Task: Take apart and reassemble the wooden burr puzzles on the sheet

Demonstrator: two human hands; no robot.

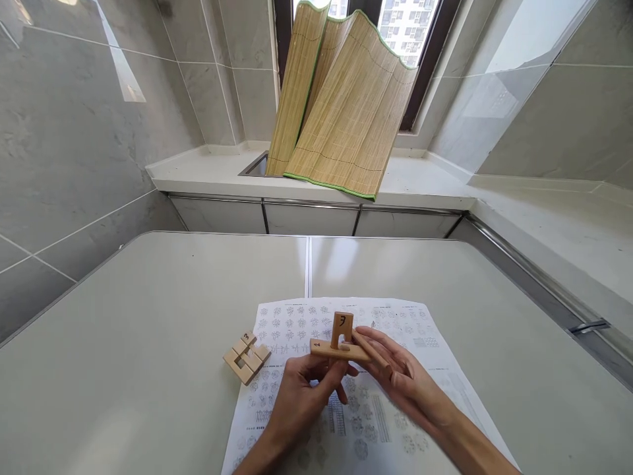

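Observation:
My left hand (312, 390) grips wooden puzzle pieces from below, thumb pressed near their joint. One is an upright notched piece (342, 323) marked 3; it crosses a flat piece (324, 348) marked 2. A third wooden piece (372, 351), stick-like, slants down to the right, with my right hand (403, 376) closed around it. The pieces touch one another just above the paper. Left of my left hand, a small cluster of wooden blocks (247, 357), also marked 3, lies by the paper's edge.
A large printed sheet (395, 316) with rows of small diagrams lies under my hands on the pale table (148, 330). Beyond the table, a bamboo mat (346, 105) leans against the window on a white ledge (198, 168). Tiled walls (89, 132) stand on both sides.

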